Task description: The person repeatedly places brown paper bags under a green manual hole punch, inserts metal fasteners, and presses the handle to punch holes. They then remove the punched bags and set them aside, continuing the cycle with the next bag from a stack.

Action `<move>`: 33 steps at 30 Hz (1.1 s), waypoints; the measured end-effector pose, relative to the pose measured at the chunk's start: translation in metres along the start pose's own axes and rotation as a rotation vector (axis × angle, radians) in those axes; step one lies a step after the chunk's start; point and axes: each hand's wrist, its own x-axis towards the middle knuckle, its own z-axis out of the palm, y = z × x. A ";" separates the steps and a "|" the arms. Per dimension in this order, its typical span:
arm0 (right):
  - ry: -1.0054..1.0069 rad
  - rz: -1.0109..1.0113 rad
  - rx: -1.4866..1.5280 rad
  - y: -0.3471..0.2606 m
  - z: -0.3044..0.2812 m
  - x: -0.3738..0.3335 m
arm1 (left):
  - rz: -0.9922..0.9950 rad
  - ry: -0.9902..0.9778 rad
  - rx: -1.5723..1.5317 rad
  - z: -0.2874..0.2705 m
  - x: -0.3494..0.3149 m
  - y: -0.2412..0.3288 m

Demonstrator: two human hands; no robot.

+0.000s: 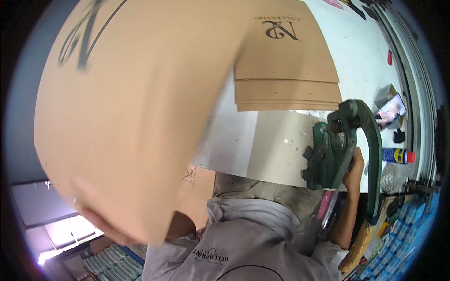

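A large flat brown paper bag (126,122) with dark print fills the left side, raised close to the camera and slightly blurred. My left hand (105,225) is closed on its lower edge, the fingers partly hidden by the paper. At the right stands a green hand press (335,145) with a long curved lever (374,159). Beside the press body, below its head, is my right hand (356,164); its fingers are mostly hidden behind the metal. Past the raised bag lies a stack of similar brown bags (290,61), with small holes near their edges.
Small metal rings (286,140) lie scattered on a grey sheet (272,157) on the white table (323,14). A blue spray can (396,155) with a red cap and a propped phone (391,111) stand right of the press. Another brown bag (192,199) lies by my lap.
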 end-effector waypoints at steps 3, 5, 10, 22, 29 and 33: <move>0.011 0.121 0.085 0.004 0.005 -0.006 | -0.150 0.030 -0.055 -0.013 0.010 -0.030; 0.041 0.170 0.049 0.022 -0.001 -0.009 | -0.308 -0.041 -0.322 0.006 0.004 -0.058; 0.153 0.142 0.158 0.019 0.006 -0.010 | -1.110 -0.294 -1.294 0.042 -0.003 -0.092; -0.041 0.193 0.318 0.005 0.014 0.030 | -0.405 0.006 -1.430 0.003 -0.068 0.061; -0.163 0.091 0.365 -0.023 0.028 0.055 | 0.167 -0.554 -1.499 0.107 -0.045 0.294; -0.299 0.330 0.442 -0.050 0.038 0.068 | 0.445 -0.310 -1.369 0.156 -0.038 0.345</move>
